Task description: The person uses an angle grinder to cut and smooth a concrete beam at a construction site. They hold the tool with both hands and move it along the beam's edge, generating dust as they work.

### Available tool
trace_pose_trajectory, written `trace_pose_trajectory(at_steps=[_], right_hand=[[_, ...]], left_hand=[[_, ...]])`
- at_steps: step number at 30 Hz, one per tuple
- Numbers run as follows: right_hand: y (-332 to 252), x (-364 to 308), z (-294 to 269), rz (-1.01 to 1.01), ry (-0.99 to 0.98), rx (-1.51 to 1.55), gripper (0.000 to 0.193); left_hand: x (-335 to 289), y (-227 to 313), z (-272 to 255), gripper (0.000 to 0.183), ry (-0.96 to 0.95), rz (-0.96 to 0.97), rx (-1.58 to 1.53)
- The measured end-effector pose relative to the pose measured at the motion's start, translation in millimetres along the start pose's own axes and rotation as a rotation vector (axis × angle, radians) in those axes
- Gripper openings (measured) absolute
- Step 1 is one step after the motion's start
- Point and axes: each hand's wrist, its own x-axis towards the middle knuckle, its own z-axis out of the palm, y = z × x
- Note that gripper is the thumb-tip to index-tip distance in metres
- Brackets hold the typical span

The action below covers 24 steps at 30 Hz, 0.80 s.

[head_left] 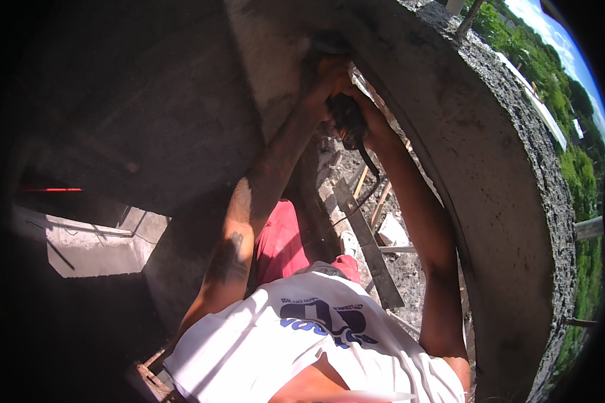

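Both my arms reach up to a corded power tool (349, 122) with a dark body and orange marks. My right hand (375, 129) is wrapped round the body from the right. My left hand (331, 75) is closed on the front part, farther from me. The tool's working end lies in shadow against the concrete, so its kind cannot be made out. A black cord (376, 180) leaves the tool's rear and hangs down toward the ground. The hands are between a grey concrete wall (265, 64) and a curved concrete beam (477, 141).
Below the gap lie rubble (410, 269), a long board (373, 252) and several wood strips. At left, a sunlit opening (94, 245) shows in the dark wall. A wooden frame (153, 379) stands at lower left. Green plants (578, 174) grow beyond the beam's rough edge.
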Motion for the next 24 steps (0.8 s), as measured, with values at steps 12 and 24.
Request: trace_pose_trajectory(at_steps=[12, 24], right_hand=[[29.5, -130.0, 93.1, -0.616, 0.469, -1.633, 0.042], [-73.4, -543.7, 137.9, -0.608, 2.172, -1.768, 0.051]], left_hand=[[-138.3, -31.7, -65.9, 0.039, -0.03, 0.226, -0.335], [-224.5, -8.2, -102.5, 0.051, -0.013, 0.13, -0.354]])
